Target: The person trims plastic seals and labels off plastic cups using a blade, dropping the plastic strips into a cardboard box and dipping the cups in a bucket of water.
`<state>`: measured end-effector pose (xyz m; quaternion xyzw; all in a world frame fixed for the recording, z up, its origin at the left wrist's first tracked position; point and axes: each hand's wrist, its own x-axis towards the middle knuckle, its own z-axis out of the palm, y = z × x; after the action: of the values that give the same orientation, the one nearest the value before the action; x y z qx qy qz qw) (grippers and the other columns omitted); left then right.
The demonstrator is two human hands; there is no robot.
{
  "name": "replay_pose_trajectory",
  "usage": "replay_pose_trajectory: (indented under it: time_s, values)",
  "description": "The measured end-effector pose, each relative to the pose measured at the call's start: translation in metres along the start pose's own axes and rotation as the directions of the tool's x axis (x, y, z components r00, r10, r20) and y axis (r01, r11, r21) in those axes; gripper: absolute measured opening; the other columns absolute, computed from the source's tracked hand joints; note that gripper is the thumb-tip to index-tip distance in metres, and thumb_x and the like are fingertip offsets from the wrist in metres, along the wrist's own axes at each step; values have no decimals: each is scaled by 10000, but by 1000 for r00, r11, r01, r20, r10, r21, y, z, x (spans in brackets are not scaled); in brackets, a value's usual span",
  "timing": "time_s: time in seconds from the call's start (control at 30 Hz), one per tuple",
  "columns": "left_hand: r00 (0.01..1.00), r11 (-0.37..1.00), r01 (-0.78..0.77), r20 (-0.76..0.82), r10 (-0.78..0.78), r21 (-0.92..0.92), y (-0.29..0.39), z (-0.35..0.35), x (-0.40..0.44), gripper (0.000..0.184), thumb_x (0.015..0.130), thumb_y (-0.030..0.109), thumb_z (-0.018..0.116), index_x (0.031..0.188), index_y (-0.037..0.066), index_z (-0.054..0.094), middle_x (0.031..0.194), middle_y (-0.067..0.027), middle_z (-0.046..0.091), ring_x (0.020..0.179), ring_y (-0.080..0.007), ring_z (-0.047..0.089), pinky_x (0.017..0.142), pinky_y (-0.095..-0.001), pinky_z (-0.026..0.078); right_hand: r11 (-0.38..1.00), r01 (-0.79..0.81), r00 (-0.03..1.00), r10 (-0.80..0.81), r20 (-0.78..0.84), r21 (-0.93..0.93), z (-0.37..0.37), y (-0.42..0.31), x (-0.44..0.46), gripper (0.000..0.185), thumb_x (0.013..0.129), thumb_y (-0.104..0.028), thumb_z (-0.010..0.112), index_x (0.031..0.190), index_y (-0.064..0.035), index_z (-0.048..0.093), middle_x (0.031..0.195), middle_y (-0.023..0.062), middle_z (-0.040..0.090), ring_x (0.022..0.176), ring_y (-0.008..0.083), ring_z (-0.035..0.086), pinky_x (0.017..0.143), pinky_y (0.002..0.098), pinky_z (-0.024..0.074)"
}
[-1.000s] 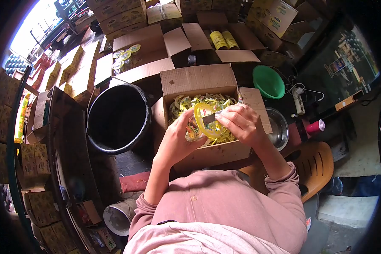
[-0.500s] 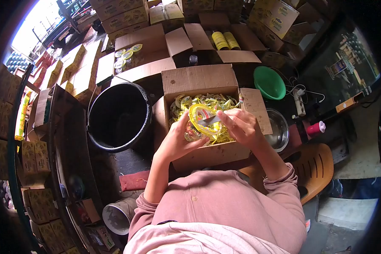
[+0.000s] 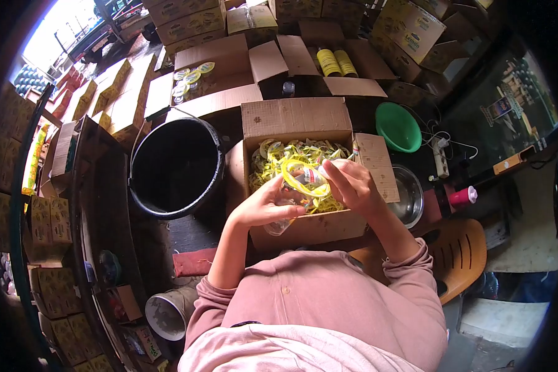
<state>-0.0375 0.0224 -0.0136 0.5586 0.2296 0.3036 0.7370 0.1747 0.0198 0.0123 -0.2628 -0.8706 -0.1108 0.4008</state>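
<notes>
My left hand (image 3: 263,208) is closed around a clear plastic cup (image 3: 282,224), which is tilted toward my right. The cup's yellow rim (image 3: 289,175) faces up, with printed film in white and red across its mouth. My right hand (image 3: 352,185) is pinched at the right side of this rim. A thin metal blade is in its fingers, now mostly hidden by them and by glare. Just beyond both hands, an open cardboard box (image 3: 294,111) holds a heap of yellow and clear film strips (image 3: 273,155).
A black bucket (image 3: 216,189) stands left of the box. On the right are a green bowl (image 3: 397,127), a metal bowl (image 3: 415,186), a power strip (image 3: 440,162) and a pink spool (image 3: 462,197). Behind, an open carton holds yellow film-lid stacks (image 3: 336,62). An orange chair (image 3: 462,263) stands lower right.
The cup has tilted, so more of its clear side shows below my left hand. The blade, plain across the film before, is now hardly visible. The view has shifted slightly.
</notes>
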Motion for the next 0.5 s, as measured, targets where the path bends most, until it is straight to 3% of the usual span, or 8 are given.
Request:
replay_pose_trajectory:
  time_s: [0.07,0.17,0.3,0.4,0.43,0.5]
  values:
    - [996,999,-38,82,36,28,-10,-7,4,574,742,154,667,1214,21,370,1074,-83,519,967,-133,495,849,-291,409,1000,16,1000,-16,-10,16,1,1,0,529,709,1,581,1216,28,432,769,107,599,706,208,601,645,331,513]
    - [979,994,-13,201,35,-110,-18,-12,7,473,758,170,637,1154,16,428,983,-77,555,904,-129,522,797,-283,431,998,29,999,-27,-37,49,3,3,-1,521,709,13,579,1210,31,438,780,114,602,707,213,601,643,329,513]
    - [897,945,125,441,23,-304,-24,-11,13,357,745,252,629,983,7,527,827,-79,574,763,-134,551,674,-258,447,998,10,999,-6,-48,70,6,4,0,520,703,28,582,1204,34,445,788,125,603,707,222,601,640,329,513]
    - [874,897,110,471,117,-428,-26,-10,17,451,711,299,661,1012,-3,512,802,-81,569,755,-137,553,640,-252,459,997,-2,998,7,-57,78,7,3,5,534,694,37,583,1209,33,443,787,126,602,705,222,599,633,332,510]
    - [894,887,133,441,86,-443,-24,-10,15,610,663,299,719,1110,-6,438,919,-111,542,803,-147,555,624,-258,475,997,-5,998,9,-59,72,6,4,8,539,693,39,582,1213,33,439,784,125,601,703,222,598,630,333,509]
    - [966,945,65,258,21,-321,-13,-9,13,714,639,263,751,1177,-1,362,1037,-123,491,883,-160,537,705,-274,469,999,-9,999,12,-49,50,4,7,10,548,694,39,580,1221,31,431,779,123,600,698,220,597,624,336,506]
